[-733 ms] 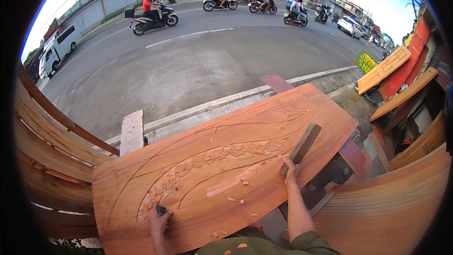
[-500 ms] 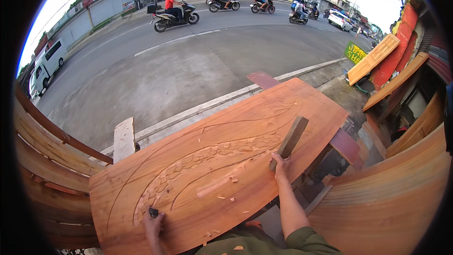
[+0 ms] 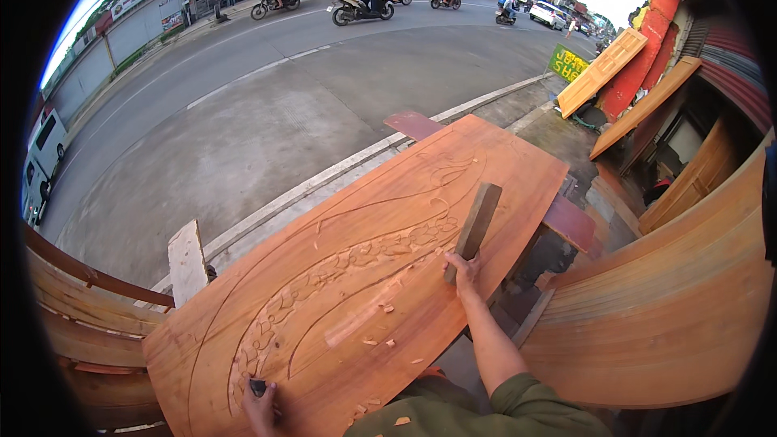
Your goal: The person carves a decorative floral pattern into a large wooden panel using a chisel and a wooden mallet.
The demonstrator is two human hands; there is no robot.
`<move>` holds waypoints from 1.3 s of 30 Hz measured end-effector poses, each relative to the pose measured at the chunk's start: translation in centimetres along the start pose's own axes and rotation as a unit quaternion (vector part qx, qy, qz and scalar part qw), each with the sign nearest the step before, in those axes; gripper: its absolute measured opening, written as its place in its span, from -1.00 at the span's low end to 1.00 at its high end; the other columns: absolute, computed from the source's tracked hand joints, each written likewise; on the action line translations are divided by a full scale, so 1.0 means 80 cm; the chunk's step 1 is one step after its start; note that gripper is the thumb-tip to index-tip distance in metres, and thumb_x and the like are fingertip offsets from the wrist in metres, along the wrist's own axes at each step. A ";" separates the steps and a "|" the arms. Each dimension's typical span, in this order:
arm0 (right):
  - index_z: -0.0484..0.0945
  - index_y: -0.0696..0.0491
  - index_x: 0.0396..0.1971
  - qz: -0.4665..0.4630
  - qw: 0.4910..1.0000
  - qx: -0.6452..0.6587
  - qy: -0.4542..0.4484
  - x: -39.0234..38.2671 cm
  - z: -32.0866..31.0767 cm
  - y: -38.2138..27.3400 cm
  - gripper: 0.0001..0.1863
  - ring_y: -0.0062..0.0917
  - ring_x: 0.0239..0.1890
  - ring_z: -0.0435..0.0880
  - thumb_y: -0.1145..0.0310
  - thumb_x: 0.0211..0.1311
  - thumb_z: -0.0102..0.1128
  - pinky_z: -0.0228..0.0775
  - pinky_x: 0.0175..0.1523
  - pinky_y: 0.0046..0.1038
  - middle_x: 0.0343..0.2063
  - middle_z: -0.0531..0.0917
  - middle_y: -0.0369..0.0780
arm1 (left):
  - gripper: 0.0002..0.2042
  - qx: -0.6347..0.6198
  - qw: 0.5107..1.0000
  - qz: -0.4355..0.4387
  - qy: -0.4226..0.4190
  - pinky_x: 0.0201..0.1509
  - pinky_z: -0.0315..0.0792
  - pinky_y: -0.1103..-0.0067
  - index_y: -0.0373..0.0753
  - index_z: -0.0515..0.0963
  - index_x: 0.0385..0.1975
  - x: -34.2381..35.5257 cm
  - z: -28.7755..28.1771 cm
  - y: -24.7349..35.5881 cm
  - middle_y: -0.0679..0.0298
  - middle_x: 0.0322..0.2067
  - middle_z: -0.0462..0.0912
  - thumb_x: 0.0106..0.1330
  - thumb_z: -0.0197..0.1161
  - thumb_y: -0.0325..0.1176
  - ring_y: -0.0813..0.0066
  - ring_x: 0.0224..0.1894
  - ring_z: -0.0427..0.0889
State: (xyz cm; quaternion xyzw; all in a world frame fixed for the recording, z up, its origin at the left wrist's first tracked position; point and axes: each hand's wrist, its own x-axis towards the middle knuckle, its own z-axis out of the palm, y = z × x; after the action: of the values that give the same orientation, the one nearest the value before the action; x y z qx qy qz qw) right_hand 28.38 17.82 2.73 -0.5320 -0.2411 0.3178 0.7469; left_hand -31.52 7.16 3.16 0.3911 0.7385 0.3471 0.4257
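A large reddish-brown wooden panel [image 3: 356, 218] lies in front of me, carved with a band of leaf shapes and long curved lines. At its near left part, my left hand [image 3: 259, 413] is closed around a dark-ended chisel [image 3: 258, 388] beside the carved band; its blade is hidden. My right hand [image 3: 464, 271] grips the lower end of a square-sided wooden mallet block [image 3: 479, 214], which slants up and away over the panel's right half. Loose wood shavings [image 3: 388, 307] are scattered between the two hands.
Wooden slats [image 3: 97, 316] stand at the left, and a big curved-looking board [image 3: 655, 299] lies at the right. A panelled door [image 3: 603, 73] leans beyond it. Past the kerb [image 3: 324, 170] runs a road with motorcycles [image 3: 362, 6] and a white car [image 3: 548, 15].
My view has shifted, so the panel sits slightly further left and higher. Both hands keep their holds. On the road, the red-shirted rider moved right and another motorcycle appeared behind.
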 end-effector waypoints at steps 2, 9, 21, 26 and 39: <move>0.41 0.09 0.01 0.006 1.000 -0.008 -0.003 -0.001 0.009 0.002 -0.51 -0.51 -0.51 0.65 0.48 0.16 0.51 0.56 -0.38 -0.40 -0.45 0.61 -0.28 | -0.22 -0.015 1.000 -0.001 -0.002 -0.75 0.31 0.52 -0.25 0.31 0.61 0.008 -0.010 -0.011 0.27 -0.39 0.62 0.39 0.52 -0.43 0.52 -0.73 0.46; 0.42 0.11 0.03 0.021 0.999 -0.046 0.011 0.002 -0.005 0.003 -0.52 -0.51 -0.47 0.68 0.44 0.18 0.49 0.58 -0.34 -0.39 -0.43 0.64 -0.25 | -0.39 0.014 1.000 -0.016 -0.023 -0.67 0.41 0.60 -0.13 0.42 0.52 -0.010 0.006 0.027 0.28 -0.27 0.70 0.51 0.46 -0.31 0.56 -0.64 0.53; 0.42 0.08 0.06 0.015 0.998 -0.054 0.007 0.000 0.004 0.006 -0.48 -0.54 -0.44 0.67 0.42 0.18 0.52 0.56 -0.30 -0.43 -0.39 0.62 -0.28 | -0.65 0.004 0.999 -0.026 -0.033 -0.69 0.43 0.60 -0.21 0.59 0.19 -0.002 0.000 0.033 0.32 -0.48 0.64 0.50 0.46 -0.33 0.57 -0.68 0.52; 0.42 0.08 0.04 0.006 0.998 -0.056 0.009 0.003 0.002 0.008 -0.50 -0.55 -0.46 0.66 0.44 0.17 0.52 0.55 -0.30 -0.43 -0.44 0.60 -0.30 | -0.69 0.003 0.999 -0.025 -0.030 -0.70 0.40 0.60 -0.22 0.59 0.14 -0.008 0.005 0.052 0.31 -0.53 0.62 0.51 0.45 -0.31 0.57 -0.69 0.51; 0.42 0.13 0.13 0.018 0.998 -0.052 0.008 0.007 0.018 0.012 -0.43 -0.51 -0.47 0.68 0.45 0.16 0.51 0.58 -0.34 -0.39 -0.42 0.61 -0.25 | -0.67 -0.187 0.979 0.025 0.070 -0.61 0.38 0.58 -0.21 0.56 0.16 0.003 0.044 0.134 0.32 -0.49 0.57 0.64 0.29 -0.11 0.54 -0.63 0.53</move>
State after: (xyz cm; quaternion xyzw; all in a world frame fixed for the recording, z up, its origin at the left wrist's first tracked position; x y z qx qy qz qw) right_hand 27.53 19.35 2.28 -0.5765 -0.2418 0.3141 0.7145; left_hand -25.41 12.90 10.77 0.2978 0.6781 0.5166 0.4296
